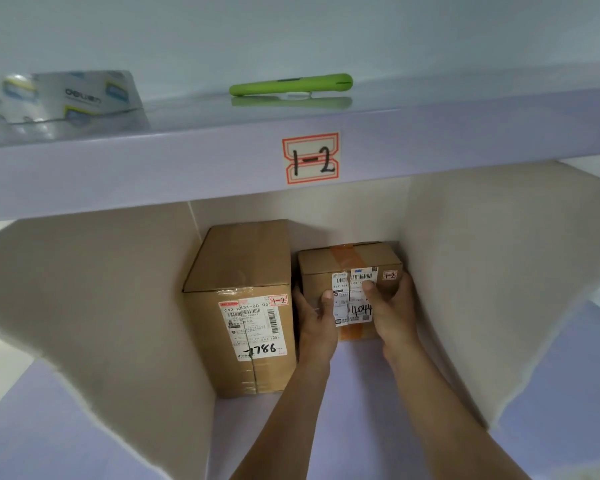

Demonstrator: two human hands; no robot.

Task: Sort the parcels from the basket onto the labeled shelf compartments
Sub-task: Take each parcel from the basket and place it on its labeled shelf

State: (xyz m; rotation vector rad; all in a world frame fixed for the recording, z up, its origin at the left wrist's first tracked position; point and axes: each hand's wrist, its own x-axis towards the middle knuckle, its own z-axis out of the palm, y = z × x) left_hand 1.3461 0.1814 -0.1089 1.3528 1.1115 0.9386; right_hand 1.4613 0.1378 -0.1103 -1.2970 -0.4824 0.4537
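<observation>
Parcel point(347, 262), boxy taped cardboard, gripped by both hands point(317, 325) point(392, 315).

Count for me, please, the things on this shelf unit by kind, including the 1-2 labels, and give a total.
Cardboard parcels: 2, tall parcel and small parcel
Green cutter: 1
Wrapped pack: 1
1-2 labels: 3, shelf label, tall-parcel sticker, small-parcel sticker
Total: 7

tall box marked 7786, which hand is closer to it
Left. The left hand grips the left side of the 4044 parcel, just beside the 7786 box; the right hand holds its right side.
</observation>
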